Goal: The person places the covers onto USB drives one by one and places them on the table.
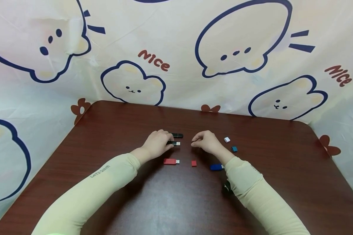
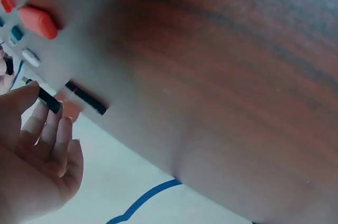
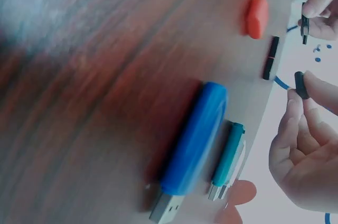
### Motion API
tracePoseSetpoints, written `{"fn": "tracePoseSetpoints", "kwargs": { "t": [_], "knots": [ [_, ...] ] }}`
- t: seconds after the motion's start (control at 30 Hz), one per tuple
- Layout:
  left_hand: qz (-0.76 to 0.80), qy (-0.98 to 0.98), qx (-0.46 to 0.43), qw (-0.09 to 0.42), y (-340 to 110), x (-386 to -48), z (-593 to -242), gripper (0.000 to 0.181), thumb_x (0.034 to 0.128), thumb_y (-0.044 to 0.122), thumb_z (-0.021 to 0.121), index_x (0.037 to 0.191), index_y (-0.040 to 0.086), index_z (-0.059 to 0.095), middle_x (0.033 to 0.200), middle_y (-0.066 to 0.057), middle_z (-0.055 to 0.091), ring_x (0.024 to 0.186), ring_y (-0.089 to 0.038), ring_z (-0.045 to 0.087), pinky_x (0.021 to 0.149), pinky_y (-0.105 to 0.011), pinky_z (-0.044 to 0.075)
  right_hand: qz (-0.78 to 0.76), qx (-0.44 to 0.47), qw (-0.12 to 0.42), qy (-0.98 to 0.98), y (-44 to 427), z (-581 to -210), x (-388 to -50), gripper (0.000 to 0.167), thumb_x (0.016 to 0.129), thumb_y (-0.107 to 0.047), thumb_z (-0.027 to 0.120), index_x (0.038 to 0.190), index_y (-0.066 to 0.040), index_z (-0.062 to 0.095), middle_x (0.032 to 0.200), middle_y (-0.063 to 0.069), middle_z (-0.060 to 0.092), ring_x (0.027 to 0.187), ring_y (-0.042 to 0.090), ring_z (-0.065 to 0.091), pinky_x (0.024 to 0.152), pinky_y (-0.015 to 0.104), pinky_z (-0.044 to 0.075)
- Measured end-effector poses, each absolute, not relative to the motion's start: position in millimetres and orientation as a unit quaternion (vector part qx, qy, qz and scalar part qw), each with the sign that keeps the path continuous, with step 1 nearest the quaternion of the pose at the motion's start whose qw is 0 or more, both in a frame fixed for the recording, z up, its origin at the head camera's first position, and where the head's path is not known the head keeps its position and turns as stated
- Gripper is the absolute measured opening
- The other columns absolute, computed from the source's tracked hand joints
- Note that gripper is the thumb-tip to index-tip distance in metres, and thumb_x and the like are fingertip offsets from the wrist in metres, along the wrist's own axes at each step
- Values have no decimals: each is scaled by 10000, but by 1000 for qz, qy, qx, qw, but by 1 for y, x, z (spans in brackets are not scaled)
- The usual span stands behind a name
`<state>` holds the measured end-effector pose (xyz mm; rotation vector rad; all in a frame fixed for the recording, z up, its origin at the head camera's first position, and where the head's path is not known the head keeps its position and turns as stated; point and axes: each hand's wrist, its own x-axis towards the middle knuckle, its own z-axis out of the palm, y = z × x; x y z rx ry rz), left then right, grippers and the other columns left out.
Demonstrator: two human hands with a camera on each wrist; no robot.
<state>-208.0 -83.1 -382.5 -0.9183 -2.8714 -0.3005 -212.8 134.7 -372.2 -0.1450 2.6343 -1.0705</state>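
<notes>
My left hand (image 1: pixel 157 143) holds a black USB stick (image 2: pixel 48 100) between thumb and fingers, its metal plug bare and pointing toward the right hand. Across a small gap, my right hand (image 1: pixel 207 142) pinches a small black cap (image 3: pixel 301 85) between thumb and fingertips. Just behind the left fingers lies another black stick (image 1: pixel 177 135), closed end to end. On the near side, a red USB stick (image 1: pixel 170 161) with its plug bare lies left of a red cap (image 1: pixel 193 163).
A blue USB stick (image 1: pixel 216 167) lies by the right forearm. A teal USB stick (image 3: pixel 228 155) is beyond it in the right wrist view. Small white (image 1: pixel 226 139) and teal (image 1: pixel 234 149) pieces lie right of the right hand. The sleeve partly hides a dark object (image 1: pixel 227 186).
</notes>
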Motion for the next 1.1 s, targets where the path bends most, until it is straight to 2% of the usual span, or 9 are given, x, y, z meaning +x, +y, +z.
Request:
{"fn": "tracePoseSetpoints", "kwargs": {
  "t": [0.3, 0.6, 0.8, 1.1],
  "knots": [
    [-110, -944, -306, 51, -83, -207, -376, 154, 835, 231, 700, 909, 98, 678, 871, -12, 681, 817, -181, 588, 721, -344, 488, -456, -7, 205, 866, 141, -369, -214, 275, 895, -199, 626, 1110, -30, 657, 1004, 119, 677, 858, 200, 610, 731, 310, 515],
    [-102, -942, -313, 57, -79, -205, -368, 146, 839, 234, 695, 899, 104, 668, 871, -10, 683, 837, -179, 595, 724, -344, 488, -496, 16, 203, 844, 137, -365, -213, 222, 896, -195, 625, 1044, -31, 642, 977, 101, 682, 885, 226, 646, 759, 312, 534],
    [-105, -942, -316, 49, -76, -204, -364, 150, 844, 239, 692, 913, 108, 673, 885, -13, 689, 821, -176, 587, 733, -341, 492, -509, 25, 197, 838, 137, -364, -211, 262, 895, -208, 630, 1069, -14, 654, 960, 94, 683, 913, 299, 640, 779, 331, 539],
    [-97, -943, -315, 41, -72, -201, -359, 157, 853, 243, 682, 925, 104, 670, 885, -19, 685, 818, -179, 586, 728, -345, 490, -520, 13, 191, 832, 133, -362, -207, 282, 899, -207, 626, 1091, -3, 659, 989, 154, 686, 895, 307, 639, 787, 349, 542]
  ]
}}
